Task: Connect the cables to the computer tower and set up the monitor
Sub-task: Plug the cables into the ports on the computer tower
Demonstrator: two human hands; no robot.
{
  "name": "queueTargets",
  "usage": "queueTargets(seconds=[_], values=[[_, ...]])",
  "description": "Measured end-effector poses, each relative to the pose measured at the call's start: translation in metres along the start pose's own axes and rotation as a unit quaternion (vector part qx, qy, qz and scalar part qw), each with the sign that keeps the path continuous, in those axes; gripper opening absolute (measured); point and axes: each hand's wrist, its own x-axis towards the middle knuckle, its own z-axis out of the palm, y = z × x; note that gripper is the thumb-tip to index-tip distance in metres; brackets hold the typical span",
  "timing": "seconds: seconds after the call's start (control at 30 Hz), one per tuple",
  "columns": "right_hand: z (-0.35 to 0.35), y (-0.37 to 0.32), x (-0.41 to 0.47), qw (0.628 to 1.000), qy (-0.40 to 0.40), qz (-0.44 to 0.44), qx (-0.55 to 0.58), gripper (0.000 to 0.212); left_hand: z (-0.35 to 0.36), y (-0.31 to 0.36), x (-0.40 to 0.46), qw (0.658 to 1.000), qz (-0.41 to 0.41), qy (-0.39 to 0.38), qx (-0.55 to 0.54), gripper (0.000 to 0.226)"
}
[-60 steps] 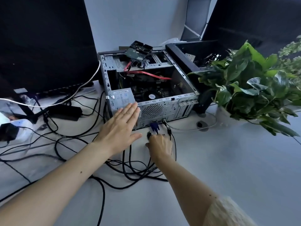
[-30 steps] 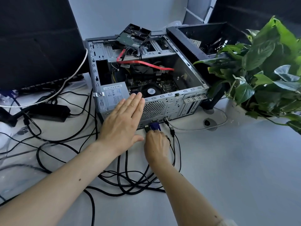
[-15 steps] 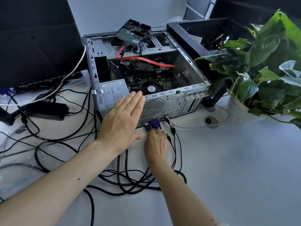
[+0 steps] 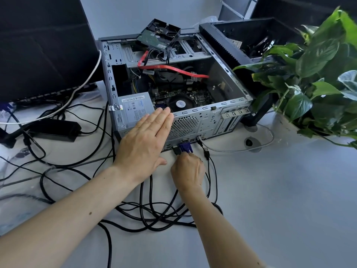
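Note:
An open grey computer tower (image 4: pixel 212 120) lies on its side on the white table, its rear panel facing me. My left hand (image 4: pixel 144 146) rests flat, fingers together, against that rear panel beside the fan grille. My right hand (image 4: pixel 187 171) grips a blue VGA plug (image 4: pixel 185 147) held at a port low on the panel. Black cables (image 4: pixel 154 215) trail from the plug in loops toward me. A dark monitor (image 4: pixel 42 45) stands at the left.
A leafy potted plant (image 4: pixel 313 80) crowds the right side. A black case panel (image 4: pixel 251 33) leans behind the tower. A black power brick (image 4: pixel 56 128) and tangled black and white cables cover the table's left. A thin grey cable (image 4: pixel 241 149) curves right from the panel.
The view has moved in closer to the tower. My right hand has pushed the blue plug up against the rear panel. My left hand has stayed flat on the case.

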Motion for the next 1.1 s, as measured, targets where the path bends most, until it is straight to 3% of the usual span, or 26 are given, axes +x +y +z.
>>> queueTargets(seconds=[0.23, 0.73, 1.1], values=[[0.001, 0.001, 0.001, 0.997, 0.002, -0.060, -0.040, 0.030, -0.001, 0.000, 0.001, 1.000, -0.003, 0.000, 0.004, 0.124], [0.000, -0.001, 0.001, 0.999, 0.016, -0.031, -0.023, 0.028, -0.003, 0.000, 0.001, 1.000, -0.005, -0.007, 0.002, 0.123], [0.003, -0.006, -0.001, 1.000, 0.002, 0.015, 0.028, 0.010, -0.004, 0.004, 0.001, 1.000, -0.005, -0.004, -0.006, 0.122]])
